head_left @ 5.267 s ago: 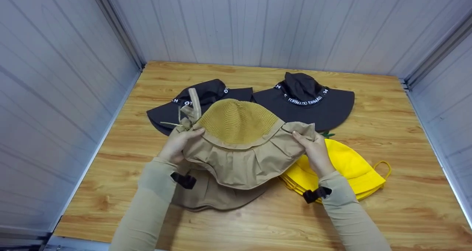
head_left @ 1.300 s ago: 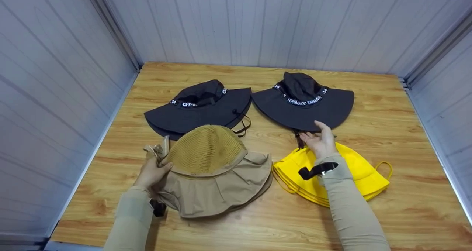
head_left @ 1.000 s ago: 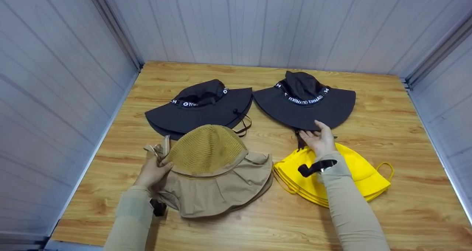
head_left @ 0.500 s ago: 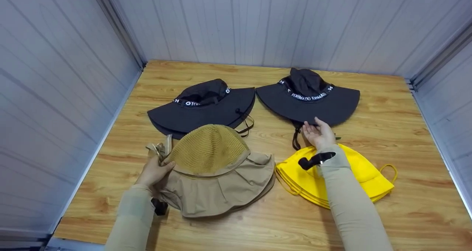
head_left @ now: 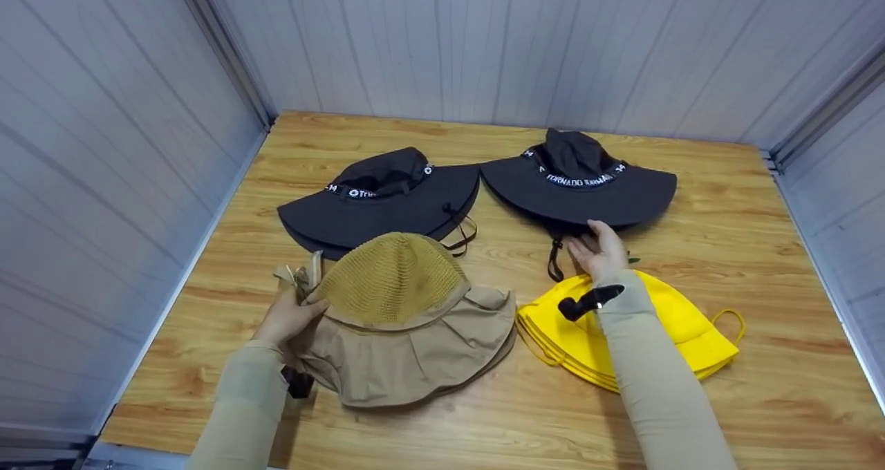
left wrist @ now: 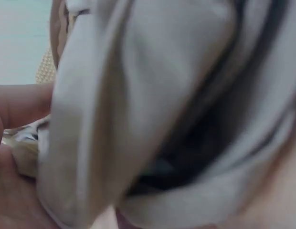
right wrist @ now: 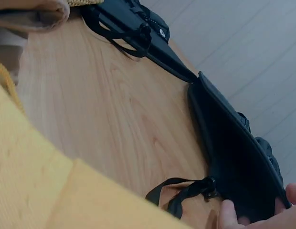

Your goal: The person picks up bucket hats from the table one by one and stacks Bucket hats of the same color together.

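Note:
In the head view my left hand point(head_left: 287, 321) grips the left side of a tan sun hat point(head_left: 429, 356) with a mustard knitted crown, thumb on top. Tan cloth folds point(left wrist: 153, 95) fill the left wrist view. This hat lies over another tan brim. My right hand point(head_left: 600, 252) is at the front brim of the right-hand dark bucket hat point(head_left: 581, 200), which has a lettered band. In the right wrist view that brim point(right wrist: 234, 157) is tilted up, between the thumb and the fingers. Its black cord hangs beside the fingers.
Another dark bucket hat point(head_left: 387, 207) with a cord lies at the back left, behind the tan hats. Stacked yellow hats point(head_left: 677, 318) lie under the right forearm. Pale panel walls point(head_left: 456, 48) enclose the wooden table point(head_left: 781, 380) at the back and sides.
The tan hat has come down and left onto the other tan one. My right hand has left it for the right dark hat, whose front brim has risen slightly.

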`<state>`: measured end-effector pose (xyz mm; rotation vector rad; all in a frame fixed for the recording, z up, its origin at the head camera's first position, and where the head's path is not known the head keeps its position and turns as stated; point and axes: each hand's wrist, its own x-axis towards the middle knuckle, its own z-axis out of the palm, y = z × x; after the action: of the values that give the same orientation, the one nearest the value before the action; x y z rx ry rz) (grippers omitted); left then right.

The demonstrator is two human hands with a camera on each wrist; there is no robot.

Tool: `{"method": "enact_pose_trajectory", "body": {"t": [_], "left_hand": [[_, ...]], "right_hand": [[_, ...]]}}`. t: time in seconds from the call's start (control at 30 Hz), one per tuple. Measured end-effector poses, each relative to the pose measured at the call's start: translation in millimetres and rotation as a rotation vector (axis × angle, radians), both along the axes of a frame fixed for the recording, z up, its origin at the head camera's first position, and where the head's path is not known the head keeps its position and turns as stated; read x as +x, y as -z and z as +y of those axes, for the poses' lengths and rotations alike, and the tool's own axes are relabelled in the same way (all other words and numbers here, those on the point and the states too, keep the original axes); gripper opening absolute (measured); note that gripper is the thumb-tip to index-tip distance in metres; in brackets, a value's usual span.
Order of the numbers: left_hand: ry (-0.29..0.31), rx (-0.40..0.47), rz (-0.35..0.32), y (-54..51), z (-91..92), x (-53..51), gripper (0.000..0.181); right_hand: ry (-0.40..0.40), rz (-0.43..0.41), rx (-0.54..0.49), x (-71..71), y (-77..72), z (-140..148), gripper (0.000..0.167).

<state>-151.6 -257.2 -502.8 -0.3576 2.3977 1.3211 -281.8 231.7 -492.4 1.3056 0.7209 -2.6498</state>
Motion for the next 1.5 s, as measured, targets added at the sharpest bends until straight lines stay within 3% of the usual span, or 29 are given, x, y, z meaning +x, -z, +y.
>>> {"method": "enact_pose_trajectory", "body": {"t": [0.1, 0.2, 0.33, 0.47, 0.57, 0.67, 0.77, 0.93, 1.13, 1.33, 1.5], "left_hand": [[0.016, -0.13, 0.037, -8.8, 4.2, -3.7, 0.065], [-0.021, -0.239, 0.048, -20.3, 14.0, -8.2, 0.076], [-0.087, -0.285, 0.106, -37.5, 33.2, -12.1, 0.099], [-0.095, -0.279, 0.248, -53.0, 56.8, -15.6, 0.098], [-0.07, -0.164, 0.318, -62.4, 77.3, -19.8, 0.092], [-0.044, -0.012, 0.34, -69.5, 99.2, -25.1, 0.085], [-0.032, 0.109, 0.323, -75.0, 121.0, -32.4, 0.081], [-0.053, 0.307, 0.224, -78.0, 152.3, -45.5, 0.077], [-0.135, 0.577, 0.099, -64.8, 181.0, -65.8, 0.076], [-0.227, 0.724, 0.073, -47.0, 208.2, -82.0, 0.076], [-0.266, 0.866, -0.028, -37.9, 231.2, -90.2, 0.09]], "right_hand": [[0.022, 0.034, 0.008, 0.7, -5.7, -4.5, 0.057], [0.042, 0.052, 0.027, 2.1, -9.6, -7.4, 0.059], [0.03, 0.075, 0.088, 6.5, -10.3, -9.5, 0.067], [0.017, 0.097, 0.15, 10.8, -8.5, -9.5, 0.066], [0.024, 0.105, 0.163, 12.5, -6.5, -7.4, 0.049], [0.038, 0.099, 0.15, 13.8, -4.9, -5.7, 0.027], [0.052, 0.106, 0.119, 15.1, -3.3, -5.2, 0.016], [0.065, 0.117, 0.093, 17.2, -2.8, -5.7, 0.016], [0.063, 0.123, 0.062, 21.0, -8.0, -11.2, 0.016], [0.082, 0.137, -0.011, 26.5, -11.6, -22.9, 0.015], [0.071, 0.147, -0.042, 31.9, -16.6, -34.8, 0.02]]}}
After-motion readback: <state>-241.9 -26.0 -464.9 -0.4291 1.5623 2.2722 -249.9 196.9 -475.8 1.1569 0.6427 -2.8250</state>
